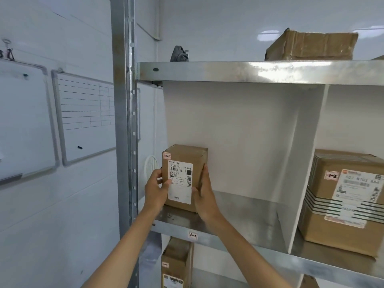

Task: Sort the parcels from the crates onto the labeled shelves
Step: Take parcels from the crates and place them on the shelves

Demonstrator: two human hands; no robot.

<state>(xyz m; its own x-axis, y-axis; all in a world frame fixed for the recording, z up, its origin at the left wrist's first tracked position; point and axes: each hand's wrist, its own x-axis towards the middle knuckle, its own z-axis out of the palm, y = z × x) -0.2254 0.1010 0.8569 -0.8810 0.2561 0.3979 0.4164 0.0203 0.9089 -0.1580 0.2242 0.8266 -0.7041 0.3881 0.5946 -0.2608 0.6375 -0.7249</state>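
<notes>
A small brown cardboard parcel [184, 159] with a white shipping label and a red "1-1" sticker stands upright at the left front of the metal shelf [245, 217]. My left hand [154, 191] grips its left side and my right hand [204, 194] grips its right side. The parcel's base rests on or just above the shelf surface. A small "1-1" tag [192, 235] sits on the shelf's front edge just below my hands.
A white divider [299, 163] closes this bay on the right; beyond it sits a larger taped parcel [342, 196] marked "1-2". A worn box [311, 46] lies on the top shelf. Another parcel [176, 265] stands one level down. A steel upright [124, 121] and whiteboards [83, 115] are left.
</notes>
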